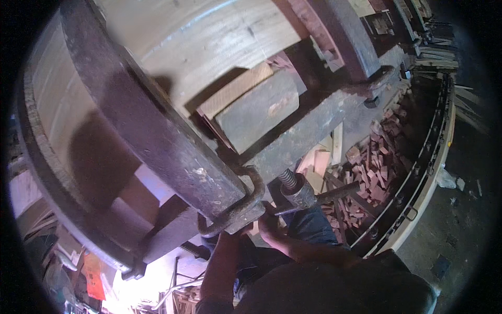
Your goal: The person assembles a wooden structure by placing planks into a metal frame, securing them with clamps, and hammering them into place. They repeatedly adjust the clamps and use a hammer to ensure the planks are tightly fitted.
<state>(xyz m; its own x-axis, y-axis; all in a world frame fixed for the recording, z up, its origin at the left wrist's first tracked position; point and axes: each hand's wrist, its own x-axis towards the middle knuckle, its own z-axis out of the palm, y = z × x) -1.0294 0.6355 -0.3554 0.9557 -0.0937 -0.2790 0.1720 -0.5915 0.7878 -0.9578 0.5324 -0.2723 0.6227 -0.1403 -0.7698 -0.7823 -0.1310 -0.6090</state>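
Note:
My left hand (236, 234) reaches up under the end of a heavy dark curved bar (151, 131), where a bent metal shackle (254, 189) wraps round the bar. Most of that hand is behind the shackle's block, so its fingers do not show. Close beside it, my right hand (269, 226) is raised below the handle of a threaded screw (288, 180) with a thick metal nut (302, 198). Its fingertips are hidden behind the metalwork, and whether it grips anything cannot be made out.
A straight worn beam (319, 128) runs from the shackle to the upper right. Wooden blocks (259, 112) are wedged between it and a large pale curved wooden panel (209, 47). Many wood offcuts (374, 180) lie at right, beside a curved rail (413, 201). A bright glow lights the lower left.

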